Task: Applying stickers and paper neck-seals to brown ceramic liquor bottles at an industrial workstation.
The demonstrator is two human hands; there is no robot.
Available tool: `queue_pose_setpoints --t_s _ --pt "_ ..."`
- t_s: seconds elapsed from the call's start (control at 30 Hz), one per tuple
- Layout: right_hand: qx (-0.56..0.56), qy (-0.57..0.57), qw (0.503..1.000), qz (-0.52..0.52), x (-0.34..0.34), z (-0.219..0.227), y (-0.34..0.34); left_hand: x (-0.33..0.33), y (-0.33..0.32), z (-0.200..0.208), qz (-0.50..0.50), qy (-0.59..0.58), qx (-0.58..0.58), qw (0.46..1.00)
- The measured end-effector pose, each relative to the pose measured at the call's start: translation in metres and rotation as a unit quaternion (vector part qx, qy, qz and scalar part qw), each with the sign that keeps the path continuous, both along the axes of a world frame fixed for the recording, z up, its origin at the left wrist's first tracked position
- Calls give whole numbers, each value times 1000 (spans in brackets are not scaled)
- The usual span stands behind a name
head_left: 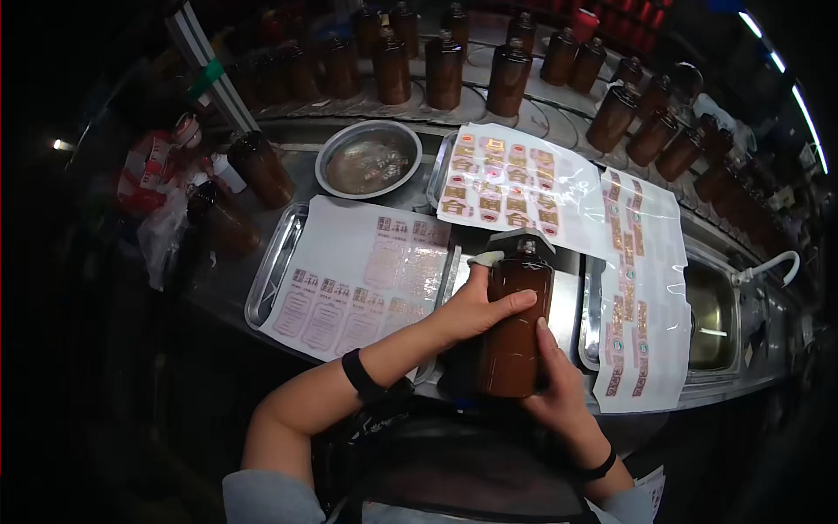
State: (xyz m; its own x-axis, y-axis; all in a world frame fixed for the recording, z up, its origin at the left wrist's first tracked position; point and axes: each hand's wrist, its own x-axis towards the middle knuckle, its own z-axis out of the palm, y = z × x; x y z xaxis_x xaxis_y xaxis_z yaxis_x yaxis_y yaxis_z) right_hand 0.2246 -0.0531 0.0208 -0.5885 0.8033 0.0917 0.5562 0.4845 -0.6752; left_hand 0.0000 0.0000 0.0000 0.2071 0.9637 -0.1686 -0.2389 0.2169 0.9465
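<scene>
Between my two hands stands a brown glass bottle [517, 341], nearly upright and close to my body. My left hand [478, 307] wraps its upper left side, with the thumb laid across the front. A small whitish piece [486, 258] shows at the left hand's fingertips; I cannot make out what it is. Low on the bottle's right side, my right hand [559, 377] grips it, fingers partly hidden behind. Left of the bottle lies a sheet of pale printed labels [327, 240]. Beyond it is a sheet of gold and red labels [572, 179], and to the right a sheet of narrow strip labels [668, 332].
Metal trays [264, 293] lie under the sheets. A round metal basin [325, 179] sits behind them. Several brown bottles [443, 74] line the curved conveyor at the back. At right is a sink [731, 349] with a white tap [772, 262]; a metal post [214, 79] rises at left.
</scene>
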Motion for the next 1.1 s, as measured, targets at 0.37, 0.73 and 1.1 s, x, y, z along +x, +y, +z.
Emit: queue_pose_setpoints --t_s 0.37,0.73,1.1 --pt "-194 -26 980 -46 25 35 8 -177 34 -40 247 655 -85 709" --pt "-102 32 990 -94 33 14 12 -274 29 -61 351 681 -104 634" --pt "-106 41 988 -104 28 27 13 -313 44 -86 358 561 3 747"
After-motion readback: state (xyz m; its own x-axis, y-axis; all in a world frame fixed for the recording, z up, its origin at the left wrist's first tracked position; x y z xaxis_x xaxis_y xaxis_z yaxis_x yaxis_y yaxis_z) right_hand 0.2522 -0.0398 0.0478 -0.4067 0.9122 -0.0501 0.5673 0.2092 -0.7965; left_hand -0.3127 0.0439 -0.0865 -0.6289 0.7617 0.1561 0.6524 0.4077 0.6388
